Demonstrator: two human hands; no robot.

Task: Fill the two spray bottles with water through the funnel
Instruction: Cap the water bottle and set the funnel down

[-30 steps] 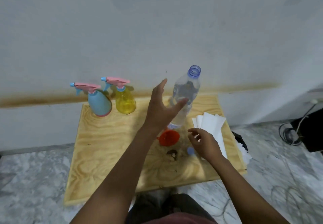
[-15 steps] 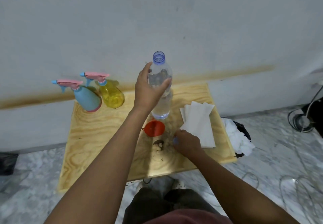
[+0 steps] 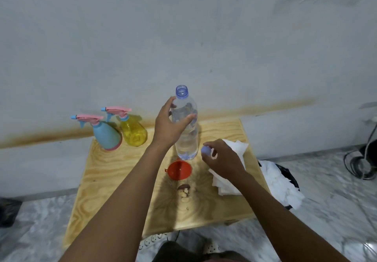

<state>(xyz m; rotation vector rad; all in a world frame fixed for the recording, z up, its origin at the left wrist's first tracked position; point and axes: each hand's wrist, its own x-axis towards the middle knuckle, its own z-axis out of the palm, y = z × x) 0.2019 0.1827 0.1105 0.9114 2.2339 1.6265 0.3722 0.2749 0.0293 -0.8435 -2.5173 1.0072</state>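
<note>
A clear water bottle point(image 3: 187, 139) stands upright and uncapped on the wooden table point(image 3: 114, 180). My left hand point(image 3: 169, 125) wraps around its upper part. Held in the fingertips of my right hand point(image 3: 222, 159), just right of the bottle's base, is the bottle's blue cap point(image 3: 205, 150). A red funnel point(image 3: 179, 169) lies on the table in front of the bottle. A blue spray bottle point(image 3: 105, 134) and a yellow spray bottle point(image 3: 132, 130), both with pink trigger heads screwed on, stand at the back left against the wall.
White paper towels point(image 3: 234, 147) lie under my right hand at the table's right side. A knot in the wood point(image 3: 183, 190) shows near the funnel. Crumpled white paper in a dark bag point(image 3: 279, 182) sits on the floor to the right. Cables point(image 3: 361, 163) lie far right.
My left hand closed around the water bottle and stood it upright. My right hand picked the blue cap up off the table and lifted it toward the bottle.
</note>
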